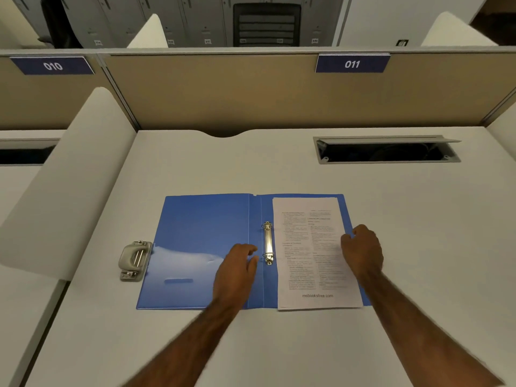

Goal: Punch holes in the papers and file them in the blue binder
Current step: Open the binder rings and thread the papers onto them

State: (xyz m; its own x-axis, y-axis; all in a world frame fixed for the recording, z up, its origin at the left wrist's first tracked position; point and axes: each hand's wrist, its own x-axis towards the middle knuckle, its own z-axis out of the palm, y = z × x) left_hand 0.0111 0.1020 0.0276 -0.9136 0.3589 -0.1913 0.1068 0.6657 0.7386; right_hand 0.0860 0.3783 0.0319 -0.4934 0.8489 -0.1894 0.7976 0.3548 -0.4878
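The blue binder [195, 241] lies open flat on the white desk, its metal two-ring clip [267, 243] standing at the spine. A printed white paper sheet [310, 252] rests on the binder's right half, just right of the rings. My left hand [237, 268] lies palm down on the left cover beside the rings, fingers apart and holding nothing. My right hand [363, 251] sits curled on the sheet's right edge; whether it pinches the paper is unclear. A grey hole punch [135, 261] stands against the binder's left edge.
The white desk [195, 169] ends at a tan partition [223, 90] labelled 011. An open cable hatch [386, 150] is sunk in the desk at the back right. A white divider [69, 180] rises on the left.
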